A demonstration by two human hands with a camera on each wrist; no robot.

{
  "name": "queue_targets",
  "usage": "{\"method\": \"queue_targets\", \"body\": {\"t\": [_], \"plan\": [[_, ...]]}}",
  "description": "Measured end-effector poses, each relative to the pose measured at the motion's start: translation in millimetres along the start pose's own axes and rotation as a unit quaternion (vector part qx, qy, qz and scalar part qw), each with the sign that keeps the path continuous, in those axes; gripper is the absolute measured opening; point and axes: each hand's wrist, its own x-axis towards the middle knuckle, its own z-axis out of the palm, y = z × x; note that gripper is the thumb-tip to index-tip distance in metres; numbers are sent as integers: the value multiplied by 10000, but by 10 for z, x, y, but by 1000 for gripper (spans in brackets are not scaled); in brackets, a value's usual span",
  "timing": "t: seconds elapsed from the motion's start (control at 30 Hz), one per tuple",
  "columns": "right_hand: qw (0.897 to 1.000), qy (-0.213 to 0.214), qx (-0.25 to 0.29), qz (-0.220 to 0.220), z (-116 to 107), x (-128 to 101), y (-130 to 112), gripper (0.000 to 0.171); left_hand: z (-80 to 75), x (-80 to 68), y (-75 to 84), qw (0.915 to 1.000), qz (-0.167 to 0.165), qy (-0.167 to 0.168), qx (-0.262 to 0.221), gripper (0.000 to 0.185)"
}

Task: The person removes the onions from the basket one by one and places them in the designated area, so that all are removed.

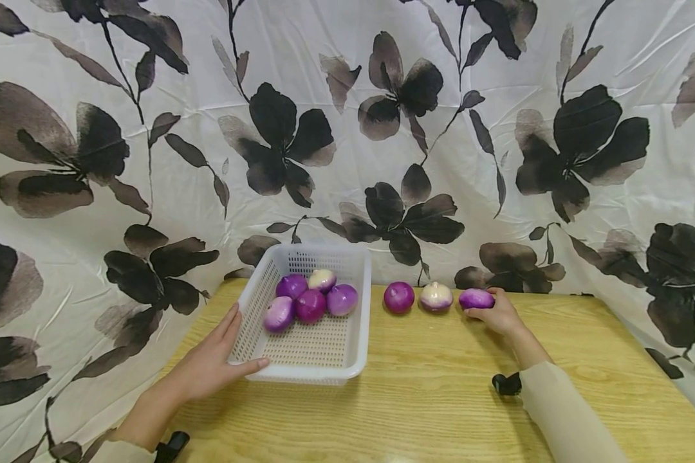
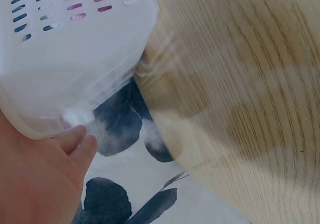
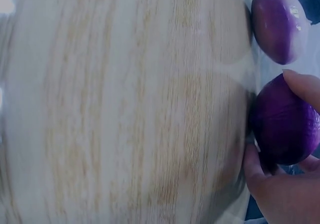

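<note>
The left hand (image 1: 208, 366) lay spread along the white basket (image 1: 347, 360), steadying it, while the right hand (image 1: 498, 315) pinched the nearest purple onion (image 1: 476, 298) (last of three) on the tabletop (image 1: 440, 411).

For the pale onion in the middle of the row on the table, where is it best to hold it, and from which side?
Grip the pale onion across its round sides, front and back, coming from above. It sits upright with its tip up, and the onions close on its left and right probably leave little room for fingers there.
</note>
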Motion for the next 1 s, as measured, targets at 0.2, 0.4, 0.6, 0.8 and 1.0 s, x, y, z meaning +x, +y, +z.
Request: {"method": "queue_targets", "body": {"t": [0.2, 0.4, 0.6, 0.8, 1.0], "plan": [[10000, -69, 32, -59, -19, 9, 2, 93, -8, 3, 8, 10000, 0, 22, -36, 120], [9999, -92, -60, -55, -31, 0, -2, 92, -14, 3, 16, 10000, 16, 28, -50, 120], [9999, -134, -46, -74, -37, -2, -5, 93, -15, 6, 13, 10000, 27, 48, -32, 120], [9997, -153, -73, -148, -47, -24, -11, 93, -2, 5, 9, 10000, 30, 62, -38, 120], [9994, -237, 103, -217, -63, -79, -4, 91, 18, -8, -4, 9999, 33, 95, -66, 121]]}}
